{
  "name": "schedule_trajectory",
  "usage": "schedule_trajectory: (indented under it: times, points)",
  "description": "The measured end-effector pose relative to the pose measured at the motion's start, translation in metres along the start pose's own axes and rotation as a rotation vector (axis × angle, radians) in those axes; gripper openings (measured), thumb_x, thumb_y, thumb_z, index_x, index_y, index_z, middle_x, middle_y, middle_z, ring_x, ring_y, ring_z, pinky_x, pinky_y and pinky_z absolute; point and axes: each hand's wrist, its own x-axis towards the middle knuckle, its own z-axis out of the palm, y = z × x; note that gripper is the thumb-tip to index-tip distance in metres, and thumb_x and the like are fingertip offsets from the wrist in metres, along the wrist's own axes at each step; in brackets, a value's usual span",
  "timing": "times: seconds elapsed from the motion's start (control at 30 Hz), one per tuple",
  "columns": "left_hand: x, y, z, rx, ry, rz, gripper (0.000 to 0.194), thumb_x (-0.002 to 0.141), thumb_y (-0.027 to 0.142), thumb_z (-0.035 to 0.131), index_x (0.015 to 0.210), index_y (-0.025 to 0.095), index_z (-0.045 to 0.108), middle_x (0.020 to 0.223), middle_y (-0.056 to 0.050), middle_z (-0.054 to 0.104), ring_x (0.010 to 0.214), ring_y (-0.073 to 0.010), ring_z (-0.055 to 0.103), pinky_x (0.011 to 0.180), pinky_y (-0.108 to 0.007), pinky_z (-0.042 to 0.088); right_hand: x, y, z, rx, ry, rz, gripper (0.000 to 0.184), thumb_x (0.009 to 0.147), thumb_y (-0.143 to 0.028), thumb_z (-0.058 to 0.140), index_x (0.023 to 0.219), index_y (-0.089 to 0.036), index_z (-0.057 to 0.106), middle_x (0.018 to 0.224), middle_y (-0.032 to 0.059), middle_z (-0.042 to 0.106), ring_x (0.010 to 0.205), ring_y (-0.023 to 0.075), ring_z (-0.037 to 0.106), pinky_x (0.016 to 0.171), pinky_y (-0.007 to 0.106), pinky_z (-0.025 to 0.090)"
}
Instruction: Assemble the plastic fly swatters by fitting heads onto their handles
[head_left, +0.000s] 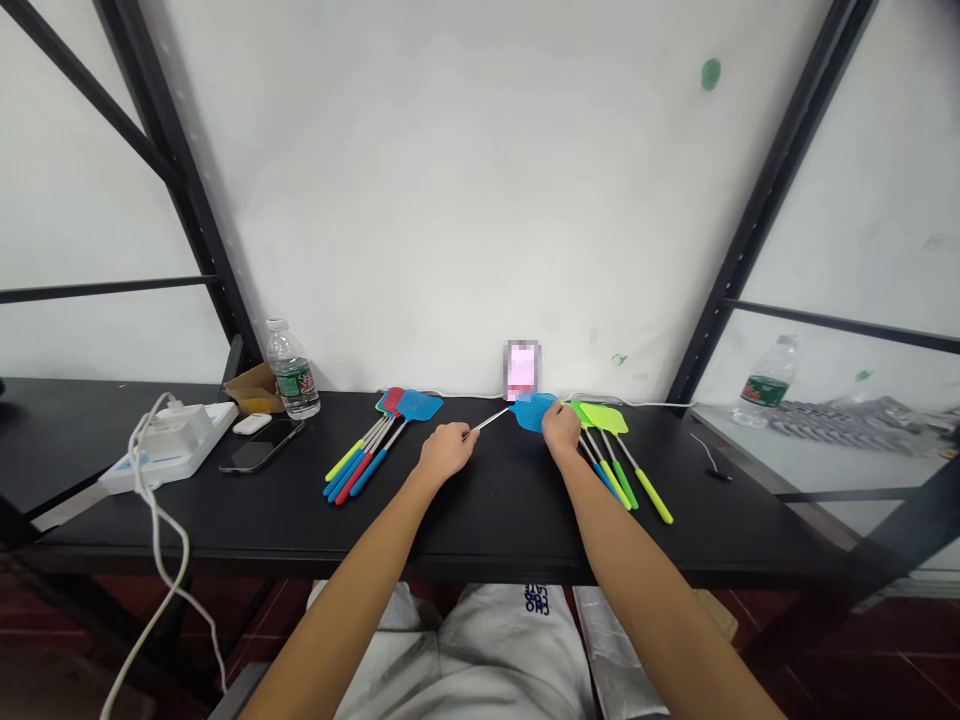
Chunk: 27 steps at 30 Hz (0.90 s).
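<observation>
A blue fly swatter (531,412) is held level above the middle of the black table, between both hands. My left hand (448,450) is closed around its handle end, and a short length of metal rod shows beyond the fingers. At the other end, my right hand (561,428) grips the edge of the blue mesh head. To the left lies a fanned group of fly swatters (390,403) with yellow, blue and red handles. A second group, with lime, green and blue handles, lies by my right hand; its nearest lime swatter (606,417) is fully visible.
A phone (522,370) with a blurred screen leans on the wall. At left are a water bottle (294,375), a cardboard box (256,388), a white case (252,424), a dark phone (262,446) and a power strip (214,430) with cables. Another bottle (766,385) appears at right.
</observation>
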Motion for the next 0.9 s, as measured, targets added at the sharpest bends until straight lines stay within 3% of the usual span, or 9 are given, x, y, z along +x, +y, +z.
schedule_trajectory:
  times: [0.23, 0.63, 0.9]
  points:
    - [-0.0009, 0.0007, -0.002, 0.007, -0.004, 0.005, 0.04, 0.094, 0.05, 0.04, 0.083, 0.022, 0.067, 0.088, -0.008, 0.07, 0.084, -0.0224, 0.064, 0.065, -0.027, 0.041, -0.0017, 0.0005, -0.0007, -0.006, 0.01, -0.016, 0.044, 0.099, -0.032, 0.032, 0.101, -0.008, 0.07, 0.103, 0.0229, 0.068, 0.098, 0.0328, 0.064, 0.081, 0.036, 0.045]
    - [-0.0015, -0.0004, -0.001, -0.011, -0.073, 0.157, 0.043, 0.093, 0.054, 0.042, 0.08, 0.022, 0.068, 0.083, -0.006, 0.07, 0.081, -0.0209, 0.064, 0.067, -0.027, 0.041, -0.0025, 0.0027, 0.0, -0.037, 0.073, -0.039, 0.039, 0.098, -0.033, 0.038, 0.098, -0.01, 0.069, 0.103, 0.0211, 0.069, 0.1, 0.0318, 0.064, 0.084, 0.036, 0.044]
    - [-0.0038, 0.0031, -0.0017, 0.032, -0.072, 0.131, 0.04, 0.093, 0.053, 0.043, 0.085, 0.024, 0.07, 0.087, -0.007, 0.07, 0.087, -0.0232, 0.065, 0.071, -0.028, 0.044, -0.0032, 0.0019, 0.002, -0.023, 0.096, -0.067, 0.037, 0.098, -0.033, 0.037, 0.1, -0.011, 0.066, 0.102, 0.02, 0.069, 0.098, 0.0299, 0.064, 0.079, 0.034, 0.045]
